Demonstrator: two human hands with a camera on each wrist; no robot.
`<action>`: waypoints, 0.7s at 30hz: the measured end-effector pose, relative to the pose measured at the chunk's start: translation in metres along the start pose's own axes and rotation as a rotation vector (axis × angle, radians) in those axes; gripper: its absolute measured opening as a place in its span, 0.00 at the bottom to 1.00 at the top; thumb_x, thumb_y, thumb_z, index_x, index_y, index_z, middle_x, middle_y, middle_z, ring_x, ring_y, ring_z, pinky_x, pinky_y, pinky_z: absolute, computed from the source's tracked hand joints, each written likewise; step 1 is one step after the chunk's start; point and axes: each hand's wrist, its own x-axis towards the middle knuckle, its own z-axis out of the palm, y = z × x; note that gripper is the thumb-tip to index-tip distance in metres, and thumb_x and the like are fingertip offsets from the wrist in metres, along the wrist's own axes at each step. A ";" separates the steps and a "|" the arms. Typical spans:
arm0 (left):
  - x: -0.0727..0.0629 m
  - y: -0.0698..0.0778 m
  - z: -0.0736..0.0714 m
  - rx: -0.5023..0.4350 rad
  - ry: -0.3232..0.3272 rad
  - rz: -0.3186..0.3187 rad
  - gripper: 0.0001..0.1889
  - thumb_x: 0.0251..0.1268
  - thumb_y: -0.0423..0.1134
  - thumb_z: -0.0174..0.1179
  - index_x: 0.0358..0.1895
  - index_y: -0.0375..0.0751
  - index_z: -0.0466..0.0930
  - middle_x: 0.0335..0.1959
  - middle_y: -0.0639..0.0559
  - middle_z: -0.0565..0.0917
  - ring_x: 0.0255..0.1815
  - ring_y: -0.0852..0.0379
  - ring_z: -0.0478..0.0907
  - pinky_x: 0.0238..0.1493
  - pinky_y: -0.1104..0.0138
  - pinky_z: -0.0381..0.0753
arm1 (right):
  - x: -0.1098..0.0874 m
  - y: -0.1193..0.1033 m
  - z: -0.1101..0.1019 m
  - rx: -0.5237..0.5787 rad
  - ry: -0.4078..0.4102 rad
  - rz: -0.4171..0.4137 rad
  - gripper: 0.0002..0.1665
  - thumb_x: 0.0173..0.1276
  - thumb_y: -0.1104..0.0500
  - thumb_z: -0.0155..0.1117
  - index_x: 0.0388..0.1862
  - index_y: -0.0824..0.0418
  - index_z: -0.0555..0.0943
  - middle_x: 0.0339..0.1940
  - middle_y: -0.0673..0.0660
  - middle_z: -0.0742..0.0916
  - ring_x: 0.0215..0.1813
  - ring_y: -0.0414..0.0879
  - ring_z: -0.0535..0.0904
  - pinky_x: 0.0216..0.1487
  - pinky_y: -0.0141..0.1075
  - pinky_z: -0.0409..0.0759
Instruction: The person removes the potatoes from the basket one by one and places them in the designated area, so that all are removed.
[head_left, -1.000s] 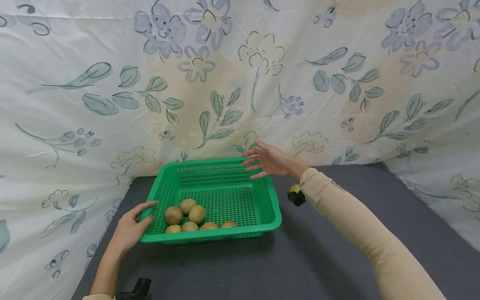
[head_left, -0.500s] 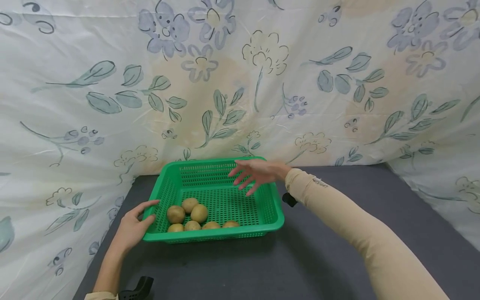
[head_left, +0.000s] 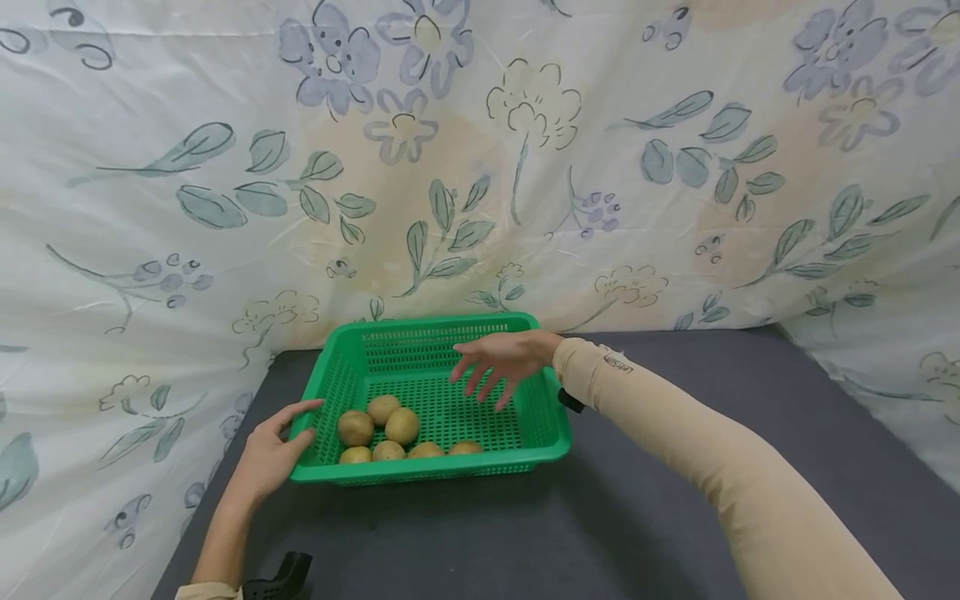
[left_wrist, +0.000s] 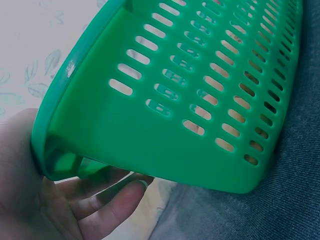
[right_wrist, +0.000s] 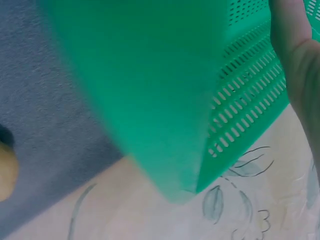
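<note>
A green plastic basket [head_left: 431, 479] with slotted walls stands on the dark tabletop. Several round, yellow-brown potatoes [head_left: 402, 426] lie in its near left part. My left hand [head_left: 266, 454] grips the basket's left rim; the left wrist view has the fingers [left_wrist: 117, 210] wrapped about that rim at a corner. Over the basket's right half hovers my right hand [head_left: 506, 360], fingers spread and pointing down, holding nothing. Part of a yellowish round object [right_wrist: 6, 172], perhaps another potato, shows on the tabletop in the right wrist view; my right arm hides that spot in the head view.
Dark grey cloth [head_left: 450, 542] covers the table. A floral curtain [head_left: 480, 167] hangs right behind the basket and along both sides. A black wrist mount [head_left: 281, 577] sits by my left forearm.
My right hand has moved left and down from above the basket's right rim to over its inside. The left hand keeps its grip. The whole head view has shifted slightly.
</note>
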 end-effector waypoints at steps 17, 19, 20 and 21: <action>0.001 0.001 0.002 -0.018 0.002 -0.013 0.23 0.71 0.33 0.51 0.67 0.40 0.68 0.61 0.30 0.71 0.36 0.51 0.78 0.28 0.62 0.74 | 0.031 -0.004 0.025 -0.129 -0.044 0.042 0.32 0.77 0.40 0.39 0.65 0.60 0.73 0.64 0.67 0.73 0.63 0.62 0.70 0.49 0.51 0.76; 0.001 0.001 0.002 -0.020 0.005 -0.015 0.23 0.70 0.33 0.51 0.67 0.40 0.68 0.61 0.30 0.71 0.37 0.51 0.78 0.28 0.62 0.75 | 0.036 0.000 0.027 -0.156 -0.062 0.066 0.31 0.77 0.40 0.39 0.64 0.58 0.74 0.63 0.65 0.74 0.62 0.60 0.71 0.48 0.51 0.77; 0.001 0.001 0.002 -0.016 0.006 -0.012 0.23 0.70 0.33 0.51 0.67 0.40 0.68 0.62 0.30 0.70 0.38 0.50 0.79 0.29 0.63 0.75 | 0.038 0.001 0.028 -0.165 -0.070 0.081 0.31 0.77 0.39 0.39 0.63 0.57 0.75 0.62 0.63 0.75 0.61 0.58 0.72 0.47 0.50 0.77; 0.001 0.001 0.002 -0.016 0.005 -0.010 0.23 0.70 0.33 0.51 0.67 0.40 0.68 0.62 0.30 0.70 0.40 0.49 0.79 0.30 0.62 0.75 | 0.040 0.002 0.028 -0.174 -0.078 0.094 0.31 0.77 0.39 0.39 0.63 0.56 0.75 0.61 0.63 0.76 0.60 0.58 0.73 0.47 0.50 0.77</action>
